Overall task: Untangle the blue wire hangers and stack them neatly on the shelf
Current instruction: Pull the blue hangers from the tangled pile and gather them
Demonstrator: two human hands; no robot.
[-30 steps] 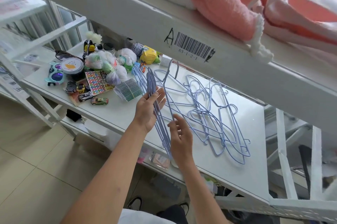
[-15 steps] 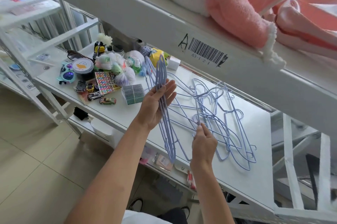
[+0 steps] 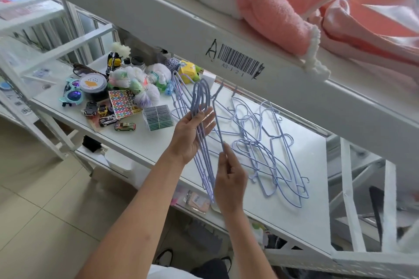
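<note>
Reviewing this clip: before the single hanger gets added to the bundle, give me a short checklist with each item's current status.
1. Left hand supports the gathered bundle of hangers: ok, though the fingers are spread, not closed.
2. Right hand pinches the single hanger: ok.
3. Single hanger free of the tangled pile: cannot tell; its upper end overlaps other wires.
4. Hooks of the bundle aligned at the top: ok.
5. Bare space on the shelf for a stack: ok, near its front edge.
6. Pile fully untangled: not ok.
</note>
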